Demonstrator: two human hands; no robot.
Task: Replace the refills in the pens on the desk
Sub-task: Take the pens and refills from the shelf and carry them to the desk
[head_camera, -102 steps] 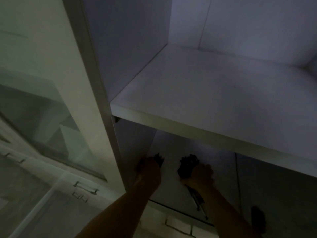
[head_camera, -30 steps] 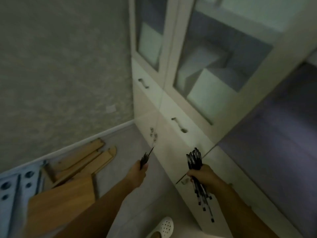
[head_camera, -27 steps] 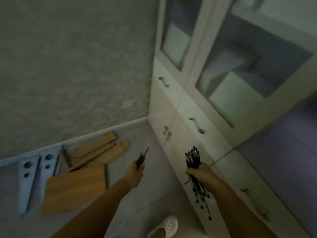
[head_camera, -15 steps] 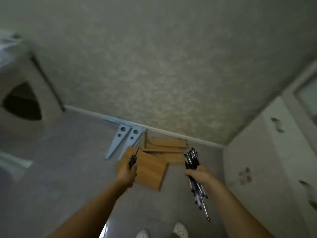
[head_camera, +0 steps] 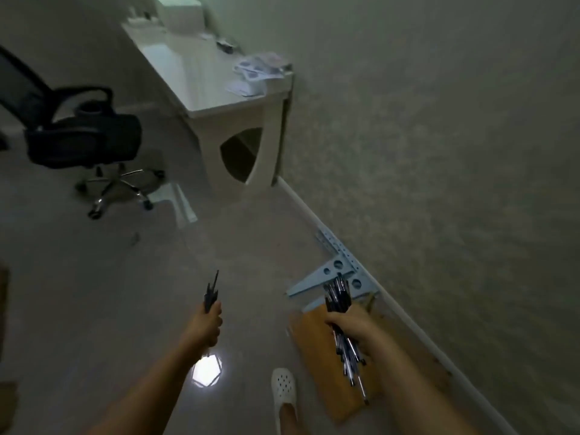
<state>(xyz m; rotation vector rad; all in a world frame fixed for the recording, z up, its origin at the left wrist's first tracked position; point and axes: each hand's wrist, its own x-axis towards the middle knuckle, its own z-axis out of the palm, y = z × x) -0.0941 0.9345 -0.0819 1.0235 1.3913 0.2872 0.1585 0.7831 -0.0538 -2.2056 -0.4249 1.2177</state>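
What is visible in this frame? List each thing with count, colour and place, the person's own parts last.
desk: one, white, upper centre against the wall
papers: a few, pale, on the desk's near end
box: one, white, at the desk's far end
office chair: one, black, left of the desk
metal brackets: pale blue, count unclear, on the floor by the wall
wooden board: one, tan, on the floor beside the brackets
shoe: one, white, bottom centre
pens: a bundle, dark, in the right hand
refills: a few, black, in the left hand
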